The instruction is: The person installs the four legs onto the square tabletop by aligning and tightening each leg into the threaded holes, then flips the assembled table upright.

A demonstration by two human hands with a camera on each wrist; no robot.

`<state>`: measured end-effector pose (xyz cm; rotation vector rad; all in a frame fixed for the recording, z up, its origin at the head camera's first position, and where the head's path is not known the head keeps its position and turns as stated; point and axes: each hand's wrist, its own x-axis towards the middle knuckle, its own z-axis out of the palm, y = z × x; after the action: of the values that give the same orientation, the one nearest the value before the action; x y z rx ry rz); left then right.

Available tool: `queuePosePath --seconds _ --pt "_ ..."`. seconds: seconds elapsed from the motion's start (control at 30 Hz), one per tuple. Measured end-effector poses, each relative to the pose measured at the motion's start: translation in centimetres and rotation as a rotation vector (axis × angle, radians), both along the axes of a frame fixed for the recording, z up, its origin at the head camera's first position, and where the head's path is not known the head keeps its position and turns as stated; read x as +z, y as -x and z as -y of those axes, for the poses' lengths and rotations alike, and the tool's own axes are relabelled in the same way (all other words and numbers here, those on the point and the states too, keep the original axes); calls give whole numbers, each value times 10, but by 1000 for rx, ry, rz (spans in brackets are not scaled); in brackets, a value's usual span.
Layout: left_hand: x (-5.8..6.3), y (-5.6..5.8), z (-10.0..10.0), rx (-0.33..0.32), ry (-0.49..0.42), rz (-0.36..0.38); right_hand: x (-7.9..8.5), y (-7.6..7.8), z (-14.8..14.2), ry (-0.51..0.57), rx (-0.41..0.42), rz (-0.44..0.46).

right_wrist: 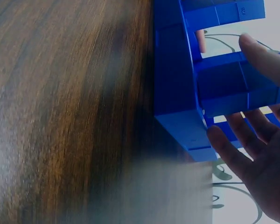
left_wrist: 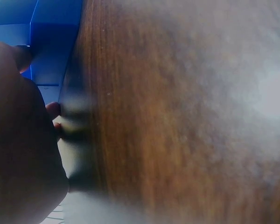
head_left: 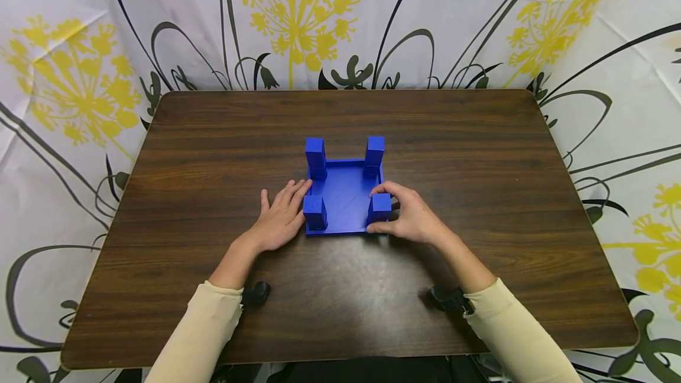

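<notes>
A blue square plate [head_left: 344, 197] lies in the middle of the dark wooden table [head_left: 479, 194] with four blue block legs pointing up, one at each corner. My left hand [head_left: 284, 208] lies flat on the table, its straight fingers against the plate's left edge beside the near-left leg [head_left: 315, 211]. My right hand [head_left: 396, 211] grips the near-right leg [head_left: 380, 208], fingers curled over its top and thumb at the plate's front edge. The right wrist view shows the plate [right_wrist: 177, 84] on edge with my fingers [right_wrist: 245, 135] around that leg. In the blurred left wrist view, the plate [left_wrist: 51, 42] sits beyond my palm [left_wrist: 18, 154].
A white cloth with yellow flowers and dark stems [head_left: 298, 16] hangs behind and around the table. Bare wood lies on all sides of the blue piece. Black wrist-camera mounts [head_left: 257, 293] sit at my cream sleeves near the front edge.
</notes>
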<state>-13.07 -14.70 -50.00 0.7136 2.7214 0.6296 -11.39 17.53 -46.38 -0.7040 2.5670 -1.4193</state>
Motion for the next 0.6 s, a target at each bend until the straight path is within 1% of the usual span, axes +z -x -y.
queuePosePath --seconds 0.17,0.27,0.43,0.6 --pt "-7 2 2 3 10 3 4 0 -5 2 111 12" --pt "-10 4 3 4 25 4 6 1 -7 53 175 47" --pt "-13 5 3 3 17 9 7 4 -9 157 263 119" --pt "-13 5 3 4 22 13 7 4 -10 193 307 149"
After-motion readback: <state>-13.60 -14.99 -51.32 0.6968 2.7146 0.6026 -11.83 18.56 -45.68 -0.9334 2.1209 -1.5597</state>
